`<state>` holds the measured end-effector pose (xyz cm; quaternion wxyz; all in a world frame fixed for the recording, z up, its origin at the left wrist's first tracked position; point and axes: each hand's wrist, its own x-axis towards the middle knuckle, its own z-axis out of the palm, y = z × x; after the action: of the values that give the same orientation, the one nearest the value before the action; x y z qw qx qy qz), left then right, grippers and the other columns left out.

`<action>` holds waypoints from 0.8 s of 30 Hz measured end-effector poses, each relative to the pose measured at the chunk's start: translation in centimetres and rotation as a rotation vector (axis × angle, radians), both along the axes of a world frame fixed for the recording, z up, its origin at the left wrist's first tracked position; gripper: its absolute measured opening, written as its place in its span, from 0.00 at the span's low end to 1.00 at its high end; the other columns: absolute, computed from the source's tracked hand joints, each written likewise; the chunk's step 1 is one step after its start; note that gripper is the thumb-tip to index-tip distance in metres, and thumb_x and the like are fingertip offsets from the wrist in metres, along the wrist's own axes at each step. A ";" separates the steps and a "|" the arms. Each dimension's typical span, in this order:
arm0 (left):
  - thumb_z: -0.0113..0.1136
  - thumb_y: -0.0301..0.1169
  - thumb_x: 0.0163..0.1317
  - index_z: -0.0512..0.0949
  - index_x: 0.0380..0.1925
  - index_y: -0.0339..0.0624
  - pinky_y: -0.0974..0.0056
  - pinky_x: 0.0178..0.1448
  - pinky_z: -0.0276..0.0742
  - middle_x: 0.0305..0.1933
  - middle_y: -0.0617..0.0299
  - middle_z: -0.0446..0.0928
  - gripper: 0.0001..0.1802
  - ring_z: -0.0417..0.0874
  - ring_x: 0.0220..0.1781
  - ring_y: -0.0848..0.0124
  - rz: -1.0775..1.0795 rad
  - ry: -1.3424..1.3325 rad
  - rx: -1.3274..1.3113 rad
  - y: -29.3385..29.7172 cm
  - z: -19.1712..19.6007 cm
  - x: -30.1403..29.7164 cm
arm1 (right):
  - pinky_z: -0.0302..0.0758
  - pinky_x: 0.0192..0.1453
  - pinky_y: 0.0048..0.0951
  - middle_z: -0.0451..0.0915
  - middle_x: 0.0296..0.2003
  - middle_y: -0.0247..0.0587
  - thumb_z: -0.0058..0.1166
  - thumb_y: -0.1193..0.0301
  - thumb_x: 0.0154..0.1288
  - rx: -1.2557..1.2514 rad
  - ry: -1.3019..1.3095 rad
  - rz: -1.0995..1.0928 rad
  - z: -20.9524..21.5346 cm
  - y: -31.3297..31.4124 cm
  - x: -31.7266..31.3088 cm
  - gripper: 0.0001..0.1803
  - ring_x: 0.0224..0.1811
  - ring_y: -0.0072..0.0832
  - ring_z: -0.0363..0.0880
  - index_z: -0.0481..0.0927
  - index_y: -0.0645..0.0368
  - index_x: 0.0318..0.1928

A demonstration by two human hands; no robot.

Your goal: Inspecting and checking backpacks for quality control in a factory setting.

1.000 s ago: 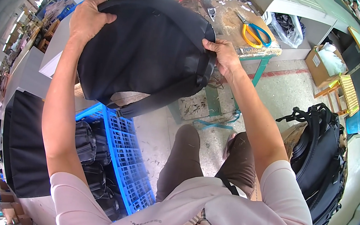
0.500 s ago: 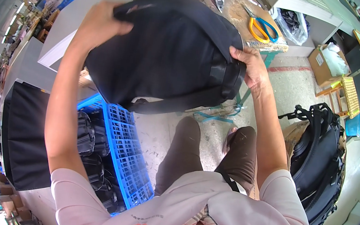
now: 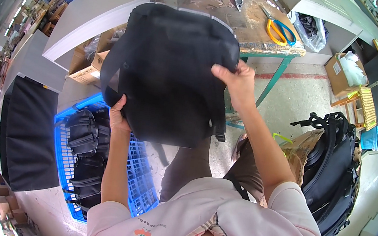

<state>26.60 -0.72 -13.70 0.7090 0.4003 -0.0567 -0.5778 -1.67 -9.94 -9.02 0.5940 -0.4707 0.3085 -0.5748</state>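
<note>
A black backpack (image 3: 170,77) hangs in front of me, held up above my knees with one broad face toward me. My left hand (image 3: 119,114) grips its lower left edge, with the thumb on the near side. On the upper right side my right hand (image 3: 236,82) is closed round the edge, its thumb pressed on the fabric and its other fingers partly hidden behind. A loose strap (image 3: 115,66) bows out along the left side, and a short strap end with a buckle (image 3: 220,134) dangles at the lower right.
A blue plastic crate (image 3: 60,143) with several black bags stands at my left, beside a black fabric-covered box (image 3: 29,136). Ahead, orange-and-blue-handled scissors (image 3: 281,32) lie on a worn workbench (image 3: 252,44). Black backpacks (image 3: 331,172) fill a carton at my right.
The backpack has turned and come nearer my body. My left hand has gone from its upper left down to its lower left edge; my right hand has shifted slightly left.
</note>
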 end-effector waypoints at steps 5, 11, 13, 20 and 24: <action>0.54 0.25 0.50 0.71 0.43 0.34 0.53 0.55 0.68 0.45 0.50 0.73 0.18 0.74 0.47 0.57 -0.058 0.261 -0.106 -1.3 0.9 -0.9 | 0.71 0.39 0.18 0.78 0.31 0.34 0.57 0.79 0.49 -0.007 -0.212 0.063 1.7 -3.9 0.4 0.14 0.30 0.16 0.73 0.75 0.64 0.40; 0.51 0.28 0.54 0.71 0.43 0.34 0.52 0.54 0.68 0.46 0.50 0.73 0.16 0.74 0.48 0.56 -0.039 0.241 -0.114 -2.0 2.1 -1.8 | 0.72 0.40 0.20 0.78 0.32 0.36 0.53 0.83 0.50 -0.013 0.053 -0.019 1.7 -5.3 0.2 0.15 0.32 0.17 0.74 0.74 0.65 0.42; 0.51 0.28 0.54 0.71 0.43 0.34 0.52 0.55 0.68 0.46 0.50 0.73 0.16 0.73 0.48 0.57 -0.039 0.245 -0.118 -2.1 2.3 -2.0 | 0.72 0.40 0.19 0.78 0.32 0.36 0.54 0.83 0.50 -0.010 0.063 -0.027 2.0 -5.4 0.2 0.15 0.31 0.17 0.74 0.74 0.65 0.41; 0.50 0.28 0.54 0.71 0.44 0.34 0.53 0.54 0.68 0.46 0.50 0.73 0.16 0.74 0.48 0.57 -0.092 0.233 -0.089 -2.1 4.0 -3.1 | 0.72 0.35 0.20 0.78 0.29 0.38 0.57 0.80 0.48 0.028 0.135 -0.104 1.3 -7.0 -0.4 0.13 0.29 0.18 0.73 0.76 0.68 0.38; 0.50 0.27 0.55 0.70 0.44 0.33 0.54 0.54 0.68 0.46 0.51 0.73 0.16 0.74 0.48 0.58 -0.039 0.206 0.005 -1.9 5.0 -5.1 | 0.72 0.33 0.20 0.77 0.27 0.39 0.59 0.78 0.47 0.007 0.165 -0.127 2.0 -7.4 -1.6 0.12 0.27 0.20 0.73 0.76 0.69 0.35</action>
<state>21.46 -2.64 -8.73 0.6987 0.3392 0.0100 -0.6298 -3.25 -17.31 -7.00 0.5306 -0.4937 0.3876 -0.5697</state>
